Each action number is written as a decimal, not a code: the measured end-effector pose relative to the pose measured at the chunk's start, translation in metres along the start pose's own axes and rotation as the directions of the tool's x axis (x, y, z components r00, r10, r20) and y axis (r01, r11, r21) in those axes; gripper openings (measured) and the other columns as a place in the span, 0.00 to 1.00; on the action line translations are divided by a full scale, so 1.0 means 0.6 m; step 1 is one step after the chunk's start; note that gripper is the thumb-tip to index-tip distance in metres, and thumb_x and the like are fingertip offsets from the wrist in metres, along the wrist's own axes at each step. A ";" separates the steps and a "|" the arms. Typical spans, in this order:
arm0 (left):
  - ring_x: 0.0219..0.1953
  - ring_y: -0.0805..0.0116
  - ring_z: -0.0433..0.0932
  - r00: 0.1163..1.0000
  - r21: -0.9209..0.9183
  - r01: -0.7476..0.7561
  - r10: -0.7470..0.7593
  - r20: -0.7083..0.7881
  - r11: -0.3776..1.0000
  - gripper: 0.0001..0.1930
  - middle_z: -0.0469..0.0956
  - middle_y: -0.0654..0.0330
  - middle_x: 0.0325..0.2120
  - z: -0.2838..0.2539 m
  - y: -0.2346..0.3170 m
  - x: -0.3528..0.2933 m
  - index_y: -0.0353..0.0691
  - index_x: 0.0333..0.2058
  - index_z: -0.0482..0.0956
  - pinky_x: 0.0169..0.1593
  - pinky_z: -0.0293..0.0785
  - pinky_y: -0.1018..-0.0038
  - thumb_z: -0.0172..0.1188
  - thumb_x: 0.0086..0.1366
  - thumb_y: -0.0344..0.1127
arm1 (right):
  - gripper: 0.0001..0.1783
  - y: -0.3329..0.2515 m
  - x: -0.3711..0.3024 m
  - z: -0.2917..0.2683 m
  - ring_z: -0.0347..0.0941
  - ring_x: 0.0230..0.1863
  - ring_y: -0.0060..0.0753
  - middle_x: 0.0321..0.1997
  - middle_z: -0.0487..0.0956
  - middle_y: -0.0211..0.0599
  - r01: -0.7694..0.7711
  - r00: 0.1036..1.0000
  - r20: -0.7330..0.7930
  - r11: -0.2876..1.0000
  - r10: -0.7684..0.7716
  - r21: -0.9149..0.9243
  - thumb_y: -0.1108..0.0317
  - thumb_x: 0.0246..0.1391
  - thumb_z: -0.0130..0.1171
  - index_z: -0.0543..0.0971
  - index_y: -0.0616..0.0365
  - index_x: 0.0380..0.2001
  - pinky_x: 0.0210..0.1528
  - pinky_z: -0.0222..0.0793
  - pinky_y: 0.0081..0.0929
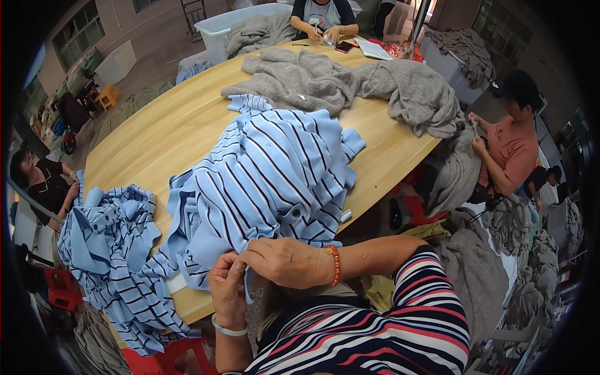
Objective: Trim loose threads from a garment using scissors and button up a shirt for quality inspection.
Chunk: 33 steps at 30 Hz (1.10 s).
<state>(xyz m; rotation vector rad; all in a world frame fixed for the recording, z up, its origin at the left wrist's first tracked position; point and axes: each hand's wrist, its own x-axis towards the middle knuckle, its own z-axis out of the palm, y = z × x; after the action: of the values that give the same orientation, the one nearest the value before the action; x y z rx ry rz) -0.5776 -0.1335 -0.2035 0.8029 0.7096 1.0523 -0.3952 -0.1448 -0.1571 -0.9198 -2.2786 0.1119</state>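
A light-blue knit garment with dark stripes [269, 169] lies bunched on the table in front of me, its near edge reaching my hands. My left hand [228, 284] has thumb and fingers pinched together at this edge. Right against it, my right hand [280, 261] is closed too, its fingertips meeting the left ones on the light-blue cloth. A narrow strip of the cloth hangs just below the fingers. Whether a small tool or thread is between the fingertips is hidden. On one garment button [296, 213], dark and round, neither hand rests.
More striped garments [119, 250] hang over the left edge of the wooden table [137, 144]. Grey knits [350, 84] are heaped across its far side. A small white spool-like piece [346, 215] lies near the right edge. Co-workers sit left, far and right; red stools [169, 359] stand below.
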 end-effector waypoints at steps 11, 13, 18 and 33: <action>0.31 0.80 0.73 0.999 0.060 0.038 -0.039 0.007 0.997 0.06 0.78 0.64 0.30 -0.021 -0.012 0.007 0.33 0.36 0.77 0.38 0.68 0.85 0.62 0.62 0.28 | 0.09 0.022 -0.008 0.010 0.73 0.33 0.40 0.30 0.70 0.42 0.079 0.989 0.126 0.996 -0.072 -0.051 0.74 0.44 0.54 0.70 0.65 0.30 0.31 0.73 0.31; 0.32 0.80 0.73 0.999 0.077 0.042 -0.043 0.014 0.996 0.06 0.78 0.64 0.31 -0.019 -0.015 0.009 0.33 0.36 0.77 0.39 0.68 0.85 0.61 0.62 0.28 | 0.09 0.025 -0.007 0.006 0.73 0.32 0.40 0.31 0.70 0.42 0.097 0.989 0.121 0.994 -0.089 -0.058 0.73 0.44 0.54 0.70 0.65 0.30 0.30 0.73 0.31; 0.39 0.71 0.76 0.922 0.465 -0.384 0.364 0.137 0.798 0.10 0.78 0.60 0.34 0.015 -0.015 -0.008 0.31 0.39 0.76 0.48 0.70 0.76 0.62 0.57 0.22 | 0.09 0.036 -0.007 0.000 0.73 0.32 0.40 0.31 0.71 0.41 0.096 0.990 0.113 0.992 -0.087 -0.082 0.73 0.43 0.55 0.72 0.65 0.30 0.31 0.73 0.30; 0.35 0.63 0.77 0.727 0.719 -0.564 0.658 0.197 0.407 0.09 0.78 0.53 0.33 0.010 -0.035 0.012 0.32 0.38 0.77 0.40 0.72 0.75 0.57 0.58 0.17 | 0.07 0.050 0.004 0.005 0.74 0.31 0.45 0.29 0.71 0.44 -0.028 0.984 0.176 0.991 0.004 0.130 0.70 0.50 0.57 0.71 0.62 0.29 0.31 0.72 0.34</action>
<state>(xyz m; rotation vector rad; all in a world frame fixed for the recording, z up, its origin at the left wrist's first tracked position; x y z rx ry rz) -0.5605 -0.1340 -0.2190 1.8591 1.0033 1.5028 -0.3808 -0.1202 -0.1674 -0.8889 -2.3917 0.3598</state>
